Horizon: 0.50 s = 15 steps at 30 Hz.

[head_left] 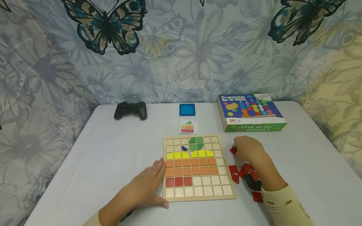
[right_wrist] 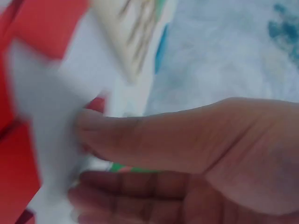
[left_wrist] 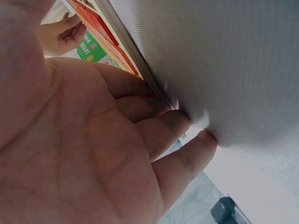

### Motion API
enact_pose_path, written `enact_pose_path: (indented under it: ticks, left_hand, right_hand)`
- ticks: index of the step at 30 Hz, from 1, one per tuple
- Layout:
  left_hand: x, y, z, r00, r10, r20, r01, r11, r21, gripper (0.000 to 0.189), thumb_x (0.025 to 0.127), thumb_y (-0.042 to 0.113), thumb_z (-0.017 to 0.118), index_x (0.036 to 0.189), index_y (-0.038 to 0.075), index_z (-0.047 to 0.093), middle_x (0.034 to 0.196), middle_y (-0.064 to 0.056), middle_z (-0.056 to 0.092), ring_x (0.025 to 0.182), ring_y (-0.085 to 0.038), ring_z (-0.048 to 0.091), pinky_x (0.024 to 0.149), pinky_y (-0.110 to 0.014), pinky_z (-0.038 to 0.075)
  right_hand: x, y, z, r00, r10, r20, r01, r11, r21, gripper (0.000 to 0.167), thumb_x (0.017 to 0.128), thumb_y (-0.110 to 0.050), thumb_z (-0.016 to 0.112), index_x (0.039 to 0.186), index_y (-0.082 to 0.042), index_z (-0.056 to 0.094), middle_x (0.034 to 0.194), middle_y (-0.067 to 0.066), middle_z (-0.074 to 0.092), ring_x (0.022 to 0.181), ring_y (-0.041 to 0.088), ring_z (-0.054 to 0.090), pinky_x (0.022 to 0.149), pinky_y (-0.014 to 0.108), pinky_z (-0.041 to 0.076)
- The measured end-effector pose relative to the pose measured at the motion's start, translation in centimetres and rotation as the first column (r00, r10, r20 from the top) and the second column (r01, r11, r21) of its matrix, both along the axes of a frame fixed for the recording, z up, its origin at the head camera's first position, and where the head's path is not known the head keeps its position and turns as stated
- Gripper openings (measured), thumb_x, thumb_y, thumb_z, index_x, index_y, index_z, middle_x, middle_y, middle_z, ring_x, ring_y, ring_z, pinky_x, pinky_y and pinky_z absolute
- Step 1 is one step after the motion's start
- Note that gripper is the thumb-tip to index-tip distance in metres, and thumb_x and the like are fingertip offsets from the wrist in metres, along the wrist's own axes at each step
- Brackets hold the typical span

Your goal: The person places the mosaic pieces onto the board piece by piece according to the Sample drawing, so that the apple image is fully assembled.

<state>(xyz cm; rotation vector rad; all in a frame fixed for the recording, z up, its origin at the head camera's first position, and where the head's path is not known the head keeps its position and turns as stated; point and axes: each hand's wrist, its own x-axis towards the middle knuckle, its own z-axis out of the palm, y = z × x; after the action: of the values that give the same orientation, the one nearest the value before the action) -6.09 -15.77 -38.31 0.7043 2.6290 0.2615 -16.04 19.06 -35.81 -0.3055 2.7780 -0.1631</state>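
Note:
A wooden grid board [head_left: 200,198] lies on the table, with green, blue, yellow, orange and red tiles in its cells. Three red tiles [head_left: 178,181] sit at the left of the second row from the bottom. My left hand [head_left: 145,185] rests by the board's left edge, fingers extended; in the left wrist view its fingertips touch the white cloth. Right of the board, my right hand [head_left: 249,148] pinches a small red tile [head_left: 233,150] near the tabletop. The thumb hides most of this tile [right_wrist: 97,103] in the right wrist view.
Several loose red tiles [head_left: 233,169] lie right of the board. Behind it are a picture card [head_left: 188,126] and a blue square tray [head_left: 187,110]. A bead-game box [head_left: 251,113] stands back right, a black game controller [head_left: 130,110] back left.

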Motion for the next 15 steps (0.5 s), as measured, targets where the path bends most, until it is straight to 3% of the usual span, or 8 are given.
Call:
enact_pose_path:
  ticks: [10,15]
  left_hand:
    - [-0.07,0.01,-0.11,1.0,0.003,0.002,-0.003,1.0,-0.002,0.132,0.068,0.078,0.07,0.158,-0.003,0.017,0.165,-0.019,0.01,0.151,-0.035,0.014,0.115,-0.052,0.028]
    - [-0.09,0.0,-0.14,1.0,0.002,0.004,-0.002,1.0,-0.005,0.132,0.068,0.076,0.072,0.158,-0.003,0.017,0.165,-0.019,0.01,0.151,-0.035,0.014,0.115,-0.052,0.028]
  right_hand:
    - [-0.92,0.45,-0.38,0.996,-0.05,0.069,0.056,0.995,-0.079,0.02,0.082,-0.009,0.08,0.093,0.003,0.067,0.074,0.007,0.057,0.071,0.024,0.054,0.062,0.036,0.049]
    - [-0.62,-0.19,-0.25,0.996,-0.009,0.09,0.021,0.991,-0.129,0.02,0.079,-0.01,0.082,0.09,-0.001,0.068,0.073,0.005,0.058,0.07,0.022,0.054,0.062,0.035,0.051]
